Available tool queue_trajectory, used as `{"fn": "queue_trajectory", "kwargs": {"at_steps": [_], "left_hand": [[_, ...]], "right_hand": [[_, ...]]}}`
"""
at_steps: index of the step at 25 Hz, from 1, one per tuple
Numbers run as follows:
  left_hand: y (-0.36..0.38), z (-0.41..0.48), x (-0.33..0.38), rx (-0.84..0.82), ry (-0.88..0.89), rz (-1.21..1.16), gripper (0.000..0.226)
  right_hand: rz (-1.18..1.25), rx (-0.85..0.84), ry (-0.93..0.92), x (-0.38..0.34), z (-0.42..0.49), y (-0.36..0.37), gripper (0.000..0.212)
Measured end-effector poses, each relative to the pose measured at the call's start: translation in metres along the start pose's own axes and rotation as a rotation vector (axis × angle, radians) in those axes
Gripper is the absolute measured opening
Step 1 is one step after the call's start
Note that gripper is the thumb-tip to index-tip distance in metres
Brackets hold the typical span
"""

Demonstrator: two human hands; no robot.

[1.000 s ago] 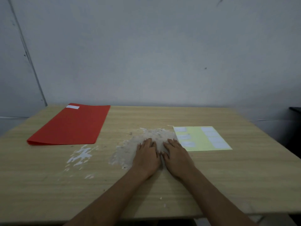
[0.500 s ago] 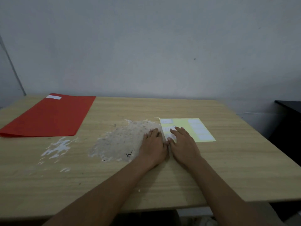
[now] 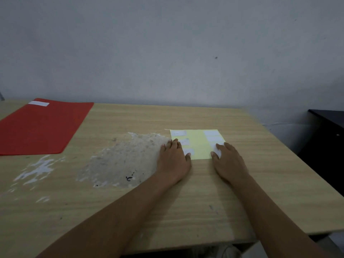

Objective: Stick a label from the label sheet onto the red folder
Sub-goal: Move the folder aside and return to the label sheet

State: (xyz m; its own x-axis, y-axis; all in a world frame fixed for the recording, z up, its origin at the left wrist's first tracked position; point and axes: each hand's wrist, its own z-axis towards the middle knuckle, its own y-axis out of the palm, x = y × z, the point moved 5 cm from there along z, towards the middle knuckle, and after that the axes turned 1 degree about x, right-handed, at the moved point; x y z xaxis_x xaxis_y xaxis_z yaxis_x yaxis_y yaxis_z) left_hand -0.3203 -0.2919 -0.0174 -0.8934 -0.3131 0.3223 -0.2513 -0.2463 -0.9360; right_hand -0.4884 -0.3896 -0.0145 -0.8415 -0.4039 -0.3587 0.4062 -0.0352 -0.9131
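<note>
The red folder (image 3: 41,127) lies flat at the far left of the wooden table (image 3: 186,211), with one white label (image 3: 38,103) stuck near its far corner. The yellow label sheet (image 3: 197,144) lies right of centre and carries several white labels in two columns. My left hand (image 3: 173,161) rests palm down on the sheet's near left corner, fingers over the left column. My right hand (image 3: 228,161) lies flat on the sheet's near right corner, fingertips on a label there. Neither hand holds anything.
A rough grey worn patch (image 3: 126,161) covers the tabletop just left of my left hand, and white scuffs (image 3: 37,170) lie nearer the folder. A dark cabinet (image 3: 327,146) stands beyond the table's right edge. A grey wall (image 3: 167,53) backs the table.
Both hands moved right and apart, from side by side on the worn patch to the near corners of the label sheet. The view has shifted right.
</note>
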Motion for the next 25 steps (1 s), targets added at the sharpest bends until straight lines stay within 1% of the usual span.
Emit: {"fn": "queue_trajectory", "kwargs": {"at_steps": [5, 14, 20, 25], "left_hand": [[0.001, 0.030, -0.018, -0.023, -0.019, 0.029, 0.066], [-0.005, 0.121, -0.065, -0.011, -0.020, 0.093, 0.065], [-0.004, 0.179, -0.080, -0.075, -0.027, 0.075, 0.066], [0.001, 0.201, -0.084, -0.048, -0.031, 0.069, 0.065]], "right_hand": [[-0.024, -0.046, -0.043, -0.016, 0.028, 0.018, 0.056], [-0.038, -0.032, -0.047, -0.054, 0.111, 0.048, 0.056], [-0.033, -0.019, -0.005, -0.059, 0.159, 0.061, 0.056], [-0.036, -0.015, -0.009, -0.059, 0.179, 0.065, 0.057]]}}
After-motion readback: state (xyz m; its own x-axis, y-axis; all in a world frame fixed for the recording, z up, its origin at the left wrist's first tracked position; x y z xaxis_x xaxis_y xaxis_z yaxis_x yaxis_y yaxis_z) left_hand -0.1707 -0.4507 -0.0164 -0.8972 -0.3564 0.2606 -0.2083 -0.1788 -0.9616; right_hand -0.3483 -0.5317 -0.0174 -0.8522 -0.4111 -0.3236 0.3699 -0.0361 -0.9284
